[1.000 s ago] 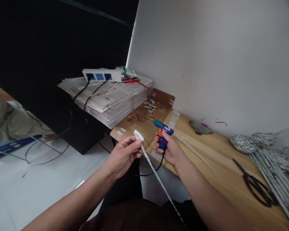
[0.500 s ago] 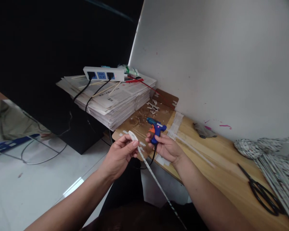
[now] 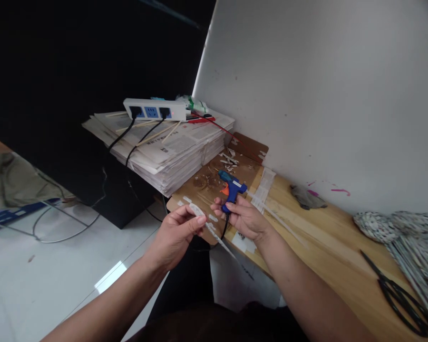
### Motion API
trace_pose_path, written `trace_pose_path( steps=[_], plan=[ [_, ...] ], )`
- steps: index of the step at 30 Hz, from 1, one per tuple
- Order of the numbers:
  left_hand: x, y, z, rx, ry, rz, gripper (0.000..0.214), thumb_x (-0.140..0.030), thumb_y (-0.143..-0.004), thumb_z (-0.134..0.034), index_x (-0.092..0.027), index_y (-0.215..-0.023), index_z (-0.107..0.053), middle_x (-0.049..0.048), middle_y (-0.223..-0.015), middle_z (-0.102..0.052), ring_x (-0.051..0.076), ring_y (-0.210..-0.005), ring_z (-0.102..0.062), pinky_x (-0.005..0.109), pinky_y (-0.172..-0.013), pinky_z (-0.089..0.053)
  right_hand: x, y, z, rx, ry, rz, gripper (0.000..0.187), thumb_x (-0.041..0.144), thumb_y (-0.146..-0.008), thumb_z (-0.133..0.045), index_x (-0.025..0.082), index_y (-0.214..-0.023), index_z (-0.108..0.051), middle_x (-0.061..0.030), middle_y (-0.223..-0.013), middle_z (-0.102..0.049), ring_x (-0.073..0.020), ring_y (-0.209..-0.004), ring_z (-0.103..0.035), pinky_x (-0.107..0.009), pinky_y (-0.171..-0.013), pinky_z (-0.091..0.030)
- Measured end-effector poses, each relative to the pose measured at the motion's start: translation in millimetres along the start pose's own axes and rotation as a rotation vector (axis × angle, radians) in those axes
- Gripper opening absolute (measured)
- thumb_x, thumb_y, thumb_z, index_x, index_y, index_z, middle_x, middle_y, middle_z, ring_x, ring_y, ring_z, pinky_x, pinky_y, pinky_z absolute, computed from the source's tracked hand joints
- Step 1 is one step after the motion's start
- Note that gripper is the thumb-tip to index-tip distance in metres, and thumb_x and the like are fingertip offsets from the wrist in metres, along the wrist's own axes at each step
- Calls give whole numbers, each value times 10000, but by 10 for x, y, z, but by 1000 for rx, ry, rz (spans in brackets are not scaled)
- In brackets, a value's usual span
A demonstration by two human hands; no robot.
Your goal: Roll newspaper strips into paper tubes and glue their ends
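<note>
I pinch a paper tube (image 3: 221, 241) by its flattened end in my left hand (image 3: 176, 235); my right hand (image 3: 248, 219) pinches the glue gun (image 3: 233, 187) over cardboard (image 3: 201, 197), lower on its handle than a second ago, clear of the trigger (image 3: 224, 190), so probably idle.

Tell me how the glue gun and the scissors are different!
The glue gun is mostly blue with an orange trigger; the scissors are black.
The glue gun is held up in the right hand; the scissors lie on the wooden tabletop.
The glue gun has a black cord coming from its handle; the scissors show no cord.
Both are hand tools.
</note>
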State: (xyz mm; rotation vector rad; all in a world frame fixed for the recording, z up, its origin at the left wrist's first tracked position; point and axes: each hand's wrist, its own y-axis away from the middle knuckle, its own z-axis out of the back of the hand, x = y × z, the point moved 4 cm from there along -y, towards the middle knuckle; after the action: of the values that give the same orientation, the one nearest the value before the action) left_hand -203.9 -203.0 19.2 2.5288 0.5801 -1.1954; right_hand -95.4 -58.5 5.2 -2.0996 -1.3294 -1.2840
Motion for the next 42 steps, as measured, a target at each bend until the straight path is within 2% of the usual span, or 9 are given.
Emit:
trace_pose_path(
  steps=[8,13,15,17,21,24,28,37,42],
  plan=[
    [61,-42,-56,5,-18,14,188,-234,-691,-840,-161,-754,-679,-2,-730,-624,87,-617,-552,207,-580,-456,40,-483,71,-178,-15,5,227,133,-796,-745,186,-872,-538,-42,-808,-702,-200,-839,-737,-290,-694,-616],
    [65,-42,-134,-20,-30,8,202,-254,-660,-856,-153,-745,-703,4,-727,-631,79,-596,-530,199,-558,-437,165,-570,183,-393,449,-29,270,374,-850,-721,198,-916,-528,4,-611,-628,-147,-470,-634,-265,-475,-522],
    [67,-35,-161,-19,-34,13,199,-261,-665,-855,-149,-736,-707,7,-721,-632,78,-605,-530,194,-558,-435,230,-396,172,-429,618,43,328,429,-803,-757,202,-949,-571,18,-581,-609,-127,-424,-575,-248,-450,-467],
    [72,-30,-188,-14,-22,20,196,-259,-674,-850,-142,-722,-700,10,-725,-634,77,-616,-536,188,-562,-435,261,-121,61,-347,759,164,348,492,-802,-736,205,-967,-631,2,-640,-633,-114,-487,-582,-236,-499,-456],
    [97,-25,-281,19,6,54,191,-261,-705,-832,-142,-738,-687,0,-690,-628,62,-560,-524,178,-527,-421,21,497,-288,109,610,-44,469,626,-903,-505,179,-941,-642,-46,-795,-678,-137,-641,-650,-269,-609,-496],
    [124,-11,-375,16,7,78,200,-265,-695,-840,-149,-763,-691,-7,-674,-622,55,-532,-520,161,-478,-387,-9,829,-344,3,545,-25,359,533,-888,-600,203,-1030,-609,10,-763,-623,-80,-507,-534,-222,-494,-413],
    [165,40,-489,-6,-31,83,220,-231,-649,-863,-144,-795,-725,-7,-697,-635,51,-553,-539,157,-502,-415,109,1116,-269,-174,737,131,305,464,-951,-527,190,-888,-645,21,-711,-564,-63,-496,-434,-220,-489,-355],
    [306,214,-743,138,-83,118,243,-170,-658,-850,-146,-882,-761,19,-788,-693,72,-670,-591,161,-618,-474,110,1568,-145,-141,577,57,375,477,-968,-478,159,-941,-673,45,-616,-519,-37,-410,-398,-186,-413,-281],
    [395,289,-901,258,-120,139,224,-176,-674,-846,-154,-876,-753,19,-775,-694,85,-689,-603,177,-643,-481,43,1784,-53,-50,277,-98,372,520,-925,-537,166,-920,-652,78,-558,-459,-30,-345,-338,-155,-314,-201]
  ],
)
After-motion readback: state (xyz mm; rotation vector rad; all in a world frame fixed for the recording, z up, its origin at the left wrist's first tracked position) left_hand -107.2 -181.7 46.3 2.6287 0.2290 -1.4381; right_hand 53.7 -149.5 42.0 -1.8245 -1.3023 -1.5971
